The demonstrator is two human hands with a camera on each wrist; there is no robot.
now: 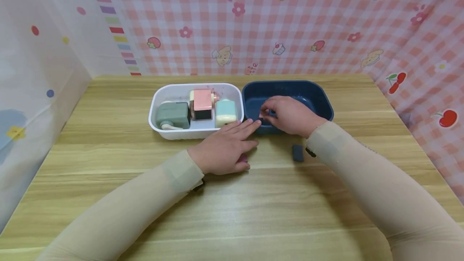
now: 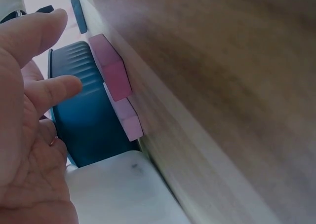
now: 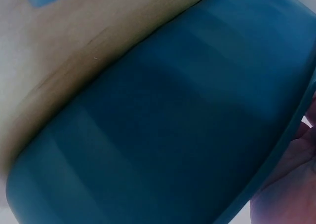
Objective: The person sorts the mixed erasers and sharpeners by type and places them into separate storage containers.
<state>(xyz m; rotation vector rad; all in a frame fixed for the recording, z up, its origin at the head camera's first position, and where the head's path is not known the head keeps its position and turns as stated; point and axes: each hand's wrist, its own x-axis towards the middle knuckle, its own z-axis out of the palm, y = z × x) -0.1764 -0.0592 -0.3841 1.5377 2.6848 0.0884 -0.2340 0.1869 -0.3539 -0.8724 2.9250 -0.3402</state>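
Note:
My left hand [image 1: 232,146] lies flat and low over the table with straight fingers, just in front of the white bin [image 1: 159,126]. Two pink blocks [image 2: 114,73] lie on the wood under its palm; one edge of them [image 1: 243,158] shows in the head view. The hand [image 2: 29,115] holds nothing. My right hand [image 1: 286,114] reaches over the near left rim of the dark blue bin [image 1: 322,96] with curled fingers. It seems to pinch a small pink piece [image 1: 262,113]. In the right wrist view only the blue bin's wall [image 3: 163,130] and a bit of palm [image 3: 291,184] show.
The white bin holds three toy blocks: grey-green [image 1: 173,115], pink [image 1: 201,104] and mint [image 1: 226,112]. A small blue-grey block [image 1: 297,153] lies on the table beside my right wrist. Pink checked cloth walls close in the back and right, a white wall the left.

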